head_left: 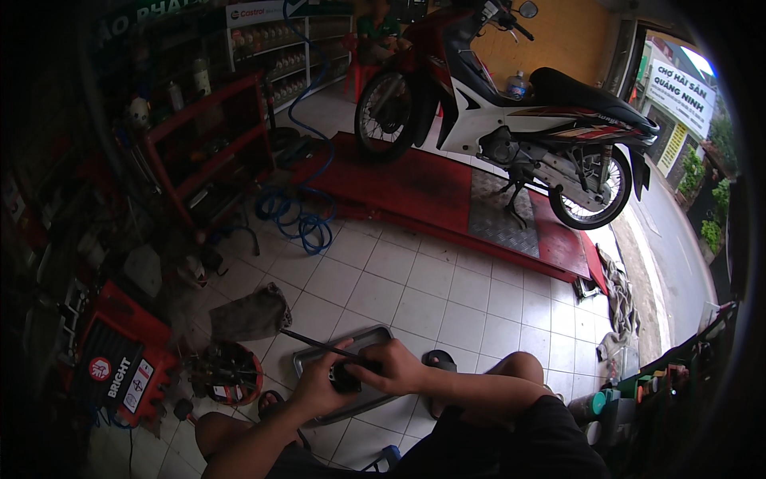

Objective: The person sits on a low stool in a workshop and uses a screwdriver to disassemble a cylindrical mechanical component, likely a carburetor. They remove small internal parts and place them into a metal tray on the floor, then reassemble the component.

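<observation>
Head view: left grip (317,389) and right grip (396,369) pinch a black part (345,378) above the tray (375,337). Loosened fingers could drop it there.

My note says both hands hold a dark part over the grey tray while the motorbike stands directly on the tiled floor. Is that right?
Not quite: the head view shows the motorbike standing on the red platform, not directly on the tiled floor. The rest is right: the left hand and right hand hold a dark part over the grey tray.
</observation>
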`<state>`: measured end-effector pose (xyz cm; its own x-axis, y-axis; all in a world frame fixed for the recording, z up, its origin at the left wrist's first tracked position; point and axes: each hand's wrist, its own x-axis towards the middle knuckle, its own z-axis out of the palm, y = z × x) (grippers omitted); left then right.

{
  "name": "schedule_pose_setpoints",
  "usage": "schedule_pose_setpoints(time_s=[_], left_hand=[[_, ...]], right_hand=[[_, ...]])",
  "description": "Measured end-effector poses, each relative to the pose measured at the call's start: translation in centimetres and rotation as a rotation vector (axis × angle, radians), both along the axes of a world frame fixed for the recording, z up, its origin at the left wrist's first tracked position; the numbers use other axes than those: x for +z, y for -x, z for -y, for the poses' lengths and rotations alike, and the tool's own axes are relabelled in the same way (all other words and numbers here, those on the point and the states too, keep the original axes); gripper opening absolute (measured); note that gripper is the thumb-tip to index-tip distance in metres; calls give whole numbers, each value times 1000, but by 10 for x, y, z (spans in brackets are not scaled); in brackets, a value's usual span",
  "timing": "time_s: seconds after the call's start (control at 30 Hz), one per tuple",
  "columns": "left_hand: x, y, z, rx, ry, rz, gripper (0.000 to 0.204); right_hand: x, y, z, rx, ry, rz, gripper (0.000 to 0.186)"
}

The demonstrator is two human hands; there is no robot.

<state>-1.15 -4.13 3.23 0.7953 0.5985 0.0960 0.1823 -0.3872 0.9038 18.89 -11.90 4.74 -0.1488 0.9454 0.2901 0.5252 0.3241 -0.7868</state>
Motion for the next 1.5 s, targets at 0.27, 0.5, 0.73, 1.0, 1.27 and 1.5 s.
schedule_pose_setpoints(time_s=[0.27, 0.5, 0.73, 1.0, 1.27, 1.5], left_hand=[[-6, 1, -3, -25, -148, 47, 88], [-2, -1, -1, -6, -1, -24, 89], [-2, 0, 0, -4, -28, -22, 95], [5, 0, -2, -58, -46, 35, 95], [16, -2, -8, -115, -12, 42, 89], [18, -4, -8, -128, 41, 55, 92]], right_hand=[[5, -2, 1, 10, 26, 16, 30], [0, -1, 2, 7, -35, 6, 30], [-5, 1, 3, 31, -44, 11, 24], [12, -1, 4, 59, -91, 56, 17], [27, -4, 2, 39, -135, 82, 16], [33, -7, 4, 29, -106, 111, 18]])
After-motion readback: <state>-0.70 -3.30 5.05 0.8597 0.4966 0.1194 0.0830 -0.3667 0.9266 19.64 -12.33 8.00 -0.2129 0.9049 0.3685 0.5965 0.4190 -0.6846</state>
